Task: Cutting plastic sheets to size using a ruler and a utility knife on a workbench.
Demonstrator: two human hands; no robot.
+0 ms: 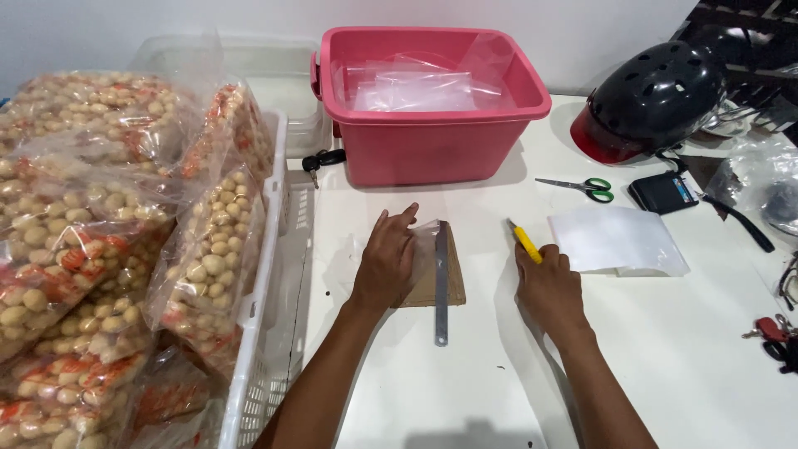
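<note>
My left hand (386, 262) lies flat on a clear plastic bag (424, 249) spread over a brown cardboard piece (453, 291) on the white table. A metal ruler (441, 287) lies along the bag's right side, just beside my fingertips. To the right of the ruler, my right hand (547, 287) grips a yellow utility knife (524, 241) with its tip pointing away from me, resting on the table.
A pink tub (432, 141) with clear bags stands behind. A white basket (278, 274) of packed snack bags (91, 241) fills the left. A stack of clear bags (617, 241), green-handled scissors (586, 187), a black helmet (652, 100), a wallet (663, 191) and keys (320, 162) lie around.
</note>
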